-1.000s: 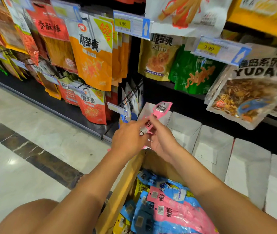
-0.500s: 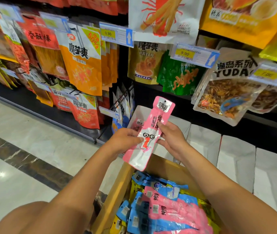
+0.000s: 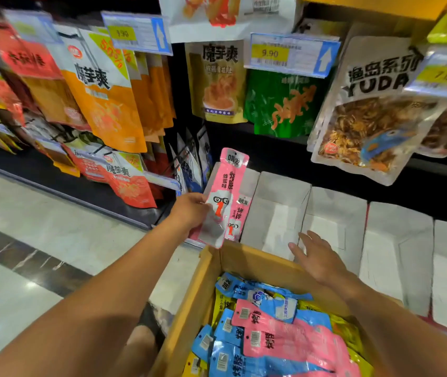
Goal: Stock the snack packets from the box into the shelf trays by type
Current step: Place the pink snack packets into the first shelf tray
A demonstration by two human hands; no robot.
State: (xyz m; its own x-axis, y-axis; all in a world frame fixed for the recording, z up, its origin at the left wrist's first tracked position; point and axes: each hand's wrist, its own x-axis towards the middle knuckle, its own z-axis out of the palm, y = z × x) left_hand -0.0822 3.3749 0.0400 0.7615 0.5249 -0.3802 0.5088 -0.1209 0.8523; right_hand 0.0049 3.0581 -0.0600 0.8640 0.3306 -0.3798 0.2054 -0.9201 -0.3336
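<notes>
Change: half a second ago both hands were on the pink snack packet [image 3: 226, 186]; now the right hand [image 3: 320, 259] has let go and dropped away to the right. It sits low over the far wall of the cardboard box [image 3: 252, 262], fingers straight and spread, holding nothing, just in front of the second white tray [image 3: 279, 205].

The left hand [image 3: 189, 210] alone has the packet, fingers clamped on its left edge around mid-height. The packet is upright, tilted slightly right, printed face to the camera, in front of the leftmost white tray [image 3: 251, 183] at the left end of the tray row. It is not released yet.

A second pink packet [image 3: 240, 213] shows just behind and right of the first. It may be in the same grip or already standing in the tray; the overlap hides which.

The box is near-centre and still holds plenty: pink packets [image 3: 293, 338] on top, blue packets [image 3: 230, 357] under and to the left, yellow packets [image 3: 345, 327] at the right side. The trays further right look unfilled.

Meaning for the task: this looks like a handover to one hand, with the left placing pink into the left tray and the right freed, likely heading back into the box for the next packet. It is early in the job and sorting has barely started.
</notes>
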